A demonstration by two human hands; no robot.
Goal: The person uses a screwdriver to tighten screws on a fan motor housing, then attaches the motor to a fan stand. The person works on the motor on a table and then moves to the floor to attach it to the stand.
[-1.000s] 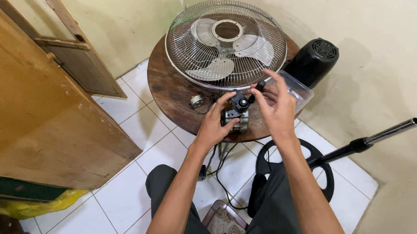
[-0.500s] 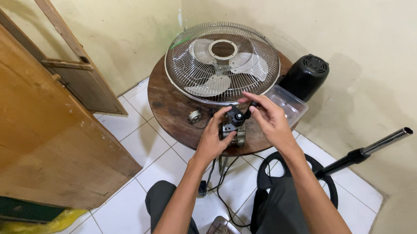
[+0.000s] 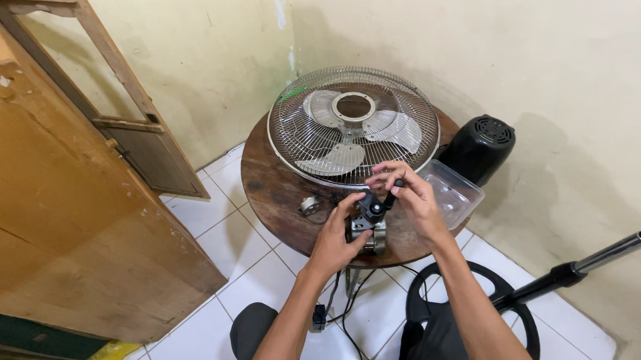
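The small fan motor sits at the near edge of the round wooden table, with the left hand cupped around its side and the right hand pinching its black top part with closed fingertips. Behind the motor on the table lies the wire fan guard with 3 blades inside. A clear plastic tray is just right of it, a black motor cover is off the table's far right edge, and a black stand pole lies on the floor.

Silver wire fan guard w/ pale grey blades, dark brown round table, black motor cover, white floor tiles.
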